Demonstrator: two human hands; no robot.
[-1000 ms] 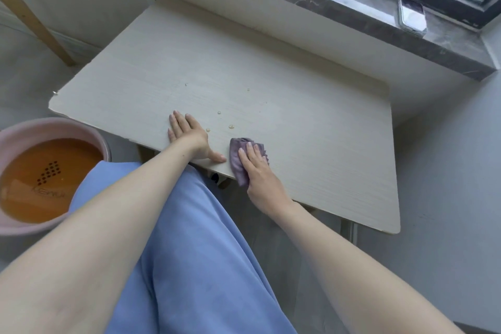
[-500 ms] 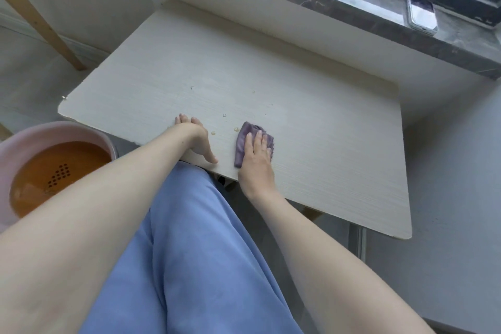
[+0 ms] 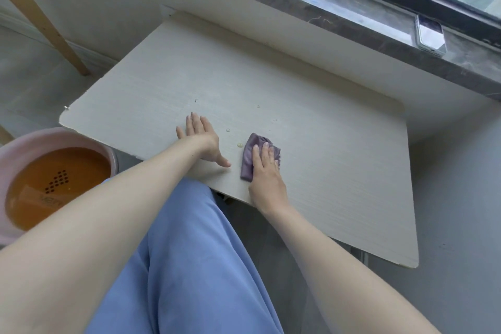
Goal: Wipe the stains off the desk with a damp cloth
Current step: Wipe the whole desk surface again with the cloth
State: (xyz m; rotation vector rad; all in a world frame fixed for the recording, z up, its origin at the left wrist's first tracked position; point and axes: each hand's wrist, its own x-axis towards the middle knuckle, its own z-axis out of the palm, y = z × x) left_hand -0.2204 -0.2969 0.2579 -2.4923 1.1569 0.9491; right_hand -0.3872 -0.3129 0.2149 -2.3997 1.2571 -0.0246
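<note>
A pale wood-grain desk (image 3: 325, 144) fills the middle of the head view. My right hand (image 3: 267, 173) presses a folded purple cloth (image 3: 250, 154) flat on the desk near its front edge. My left hand (image 3: 202, 138) lies flat, palm down, fingers spread, just left of the cloth and holds nothing. Small droplets (image 3: 239, 145) sit on the desk between the two hands, and more droplets (image 3: 258, 106) lie farther back.
A pink basin (image 3: 16, 149) with orange-brown water stands on the floor to the left, below the desk's corner. A phone (image 3: 431, 35) lies on the dark window sill behind the desk. A wooden leg (image 3: 40, 16) leans at far left. My blue trousers (image 3: 189, 266) are below.
My right hand has slid the purple cloth away from the front edge, farther onto the desk toward the droplets. My left hand stays flat on the desk.
</note>
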